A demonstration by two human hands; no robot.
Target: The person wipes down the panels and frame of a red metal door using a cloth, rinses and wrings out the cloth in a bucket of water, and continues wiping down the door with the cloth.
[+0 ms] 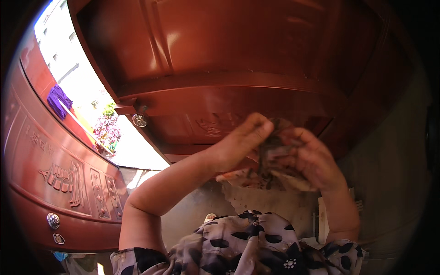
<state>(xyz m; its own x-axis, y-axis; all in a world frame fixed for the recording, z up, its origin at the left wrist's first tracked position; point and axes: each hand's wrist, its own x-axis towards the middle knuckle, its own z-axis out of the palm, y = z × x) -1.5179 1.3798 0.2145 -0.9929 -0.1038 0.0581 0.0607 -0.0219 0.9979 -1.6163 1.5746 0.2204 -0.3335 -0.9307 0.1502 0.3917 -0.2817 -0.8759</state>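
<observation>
A crumpled, patterned cloth (271, 177) in dark, pale and reddish tones hangs between my hands in front of a red-brown metal door. My left hand (252, 134) pinches its upper part, the thumb pressed against the fingers. On the other side, my right hand (314, 161) has its curled fingers in the cloth's folds. Motion blurs the right fingers and the cloth, so the exact grip there is hard to make out. Both hands are raised at chest level, close together and apart from the door panel (220, 99).
At left stands another red door leaf (31, 144) with embossed reliefs, a round metal knob (53, 220) and a lock plate (58, 239). A clear round knob (140, 119) juts from the nearer door. Through the bright gap show a purple cloth (59, 101) and leafy plants (107, 132).
</observation>
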